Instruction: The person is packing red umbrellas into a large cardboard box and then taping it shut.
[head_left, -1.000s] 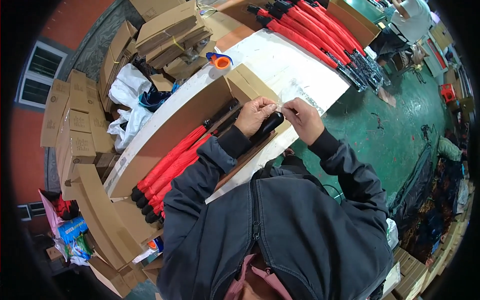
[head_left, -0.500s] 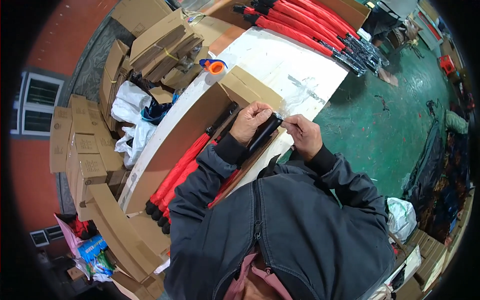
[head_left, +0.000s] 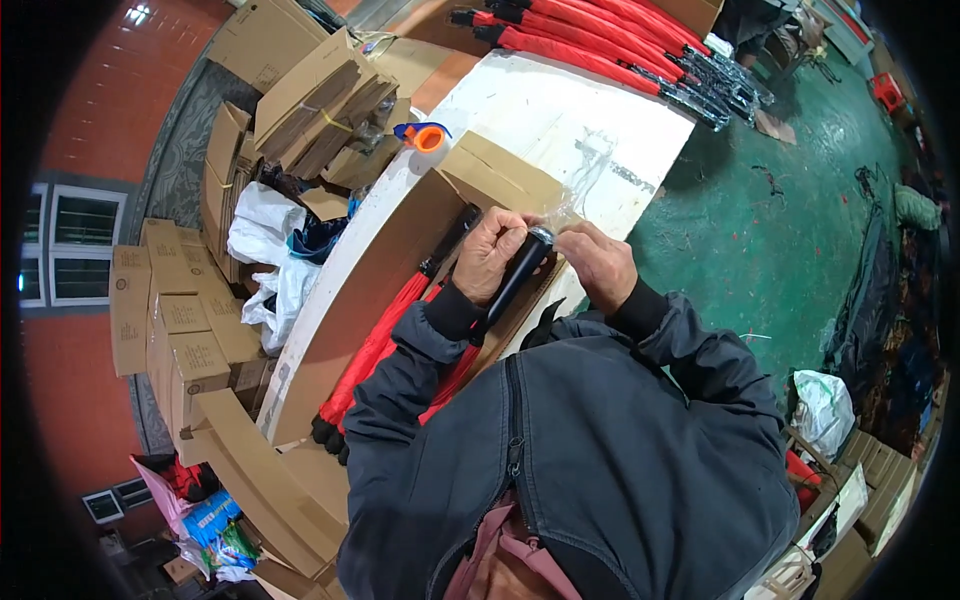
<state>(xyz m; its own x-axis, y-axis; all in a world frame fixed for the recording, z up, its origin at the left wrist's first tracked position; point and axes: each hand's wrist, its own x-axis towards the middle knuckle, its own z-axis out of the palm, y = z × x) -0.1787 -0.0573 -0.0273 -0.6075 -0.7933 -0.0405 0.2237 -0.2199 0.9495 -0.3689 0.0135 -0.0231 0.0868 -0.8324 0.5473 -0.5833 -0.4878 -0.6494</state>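
While the left hand [head_left: 490, 255] clamps the umbrella's black handle [head_left: 520, 270], the right hand [head_left: 597, 262] pinches clear wrap [head_left: 568, 212] at its tip; handle looks rigid, wrap flimsy and slippery.

the left hand [head_left: 492, 255] covers the middle of the black handle [head_left: 520, 272], and its lower end is lost against the dark jacket [head_left: 590, 440]. clear film [head_left: 565, 212] at the right hand [head_left: 598, 262] is too faint to outline. red umbrellas [head_left: 385, 335] in the carton [head_left: 400, 260] run under the left sleeve. more umbrellas [head_left: 600, 40] on the desk [head_left: 560, 120] are cut off at the top edge.
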